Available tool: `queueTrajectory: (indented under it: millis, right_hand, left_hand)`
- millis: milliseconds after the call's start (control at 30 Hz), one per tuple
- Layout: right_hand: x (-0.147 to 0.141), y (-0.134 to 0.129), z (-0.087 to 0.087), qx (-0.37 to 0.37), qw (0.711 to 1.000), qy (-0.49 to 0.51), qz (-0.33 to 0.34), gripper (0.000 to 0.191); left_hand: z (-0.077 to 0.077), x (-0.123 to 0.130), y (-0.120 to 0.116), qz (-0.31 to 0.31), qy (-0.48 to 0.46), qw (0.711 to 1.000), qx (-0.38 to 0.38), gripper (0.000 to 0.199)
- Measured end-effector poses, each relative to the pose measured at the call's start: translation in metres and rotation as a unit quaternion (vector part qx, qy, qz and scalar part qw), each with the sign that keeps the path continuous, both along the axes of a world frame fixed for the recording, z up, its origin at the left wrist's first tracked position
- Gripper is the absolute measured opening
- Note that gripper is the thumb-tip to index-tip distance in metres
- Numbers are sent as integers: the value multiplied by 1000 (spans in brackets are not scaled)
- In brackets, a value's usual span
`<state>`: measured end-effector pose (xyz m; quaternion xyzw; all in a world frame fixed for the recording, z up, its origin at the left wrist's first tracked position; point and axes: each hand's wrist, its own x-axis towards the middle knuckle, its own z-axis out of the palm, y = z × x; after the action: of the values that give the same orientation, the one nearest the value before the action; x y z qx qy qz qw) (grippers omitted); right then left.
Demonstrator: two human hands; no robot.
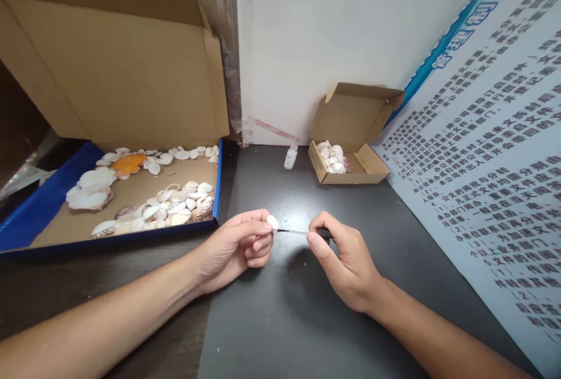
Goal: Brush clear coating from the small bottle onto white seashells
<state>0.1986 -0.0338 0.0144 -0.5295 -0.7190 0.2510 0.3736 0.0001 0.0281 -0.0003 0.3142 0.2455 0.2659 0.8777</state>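
Observation:
Between thumb and fingertips, my left hand (pixel 245 241) pinches a small white seashell (pixel 273 223). My right hand (pixel 344 256) grips the black cap of a small applicator brush (pixel 298 232). The brush's thin pale stem points left, and its dark tip is at the shell's edge; whether it touches cannot be made out. Beyond the hands stands a small clear bottle with a white label (pixel 290 157), its cap off. Both hands are above a dark grey mat (pixel 258 320).
At left, an open blue-edged cardboard box (pixel 144 183) holds many shells, including an orange one (pixel 128 164). A smaller open carton (pixel 350 177) with white shells (pixel 332 157) stands at the back right. A printed sheet (pixel 491 157) slopes along the right side.

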Motion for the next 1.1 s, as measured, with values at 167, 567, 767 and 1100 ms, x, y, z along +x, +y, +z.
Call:
queueTrajectory:
  millis: [167,567,767,1100]
  right_hand:
    - [-1,-1,0,-5,999,15,31,19]
    - [0,-1,-2,19,999,36,-2,20]
    - [-3,4,-6,5,999,-36,-32,21]
    - [0,-1,-4,32,998,43,14,19]
  left_hand:
    - [0,0,0,0,-1,1000,-1,14]
    - [1,0,0,-12,1,1000,11,13]
    - [1,0,-1,-29,6,999,27,14]
    - [-1,0,-1,-31,13,999,30,12]
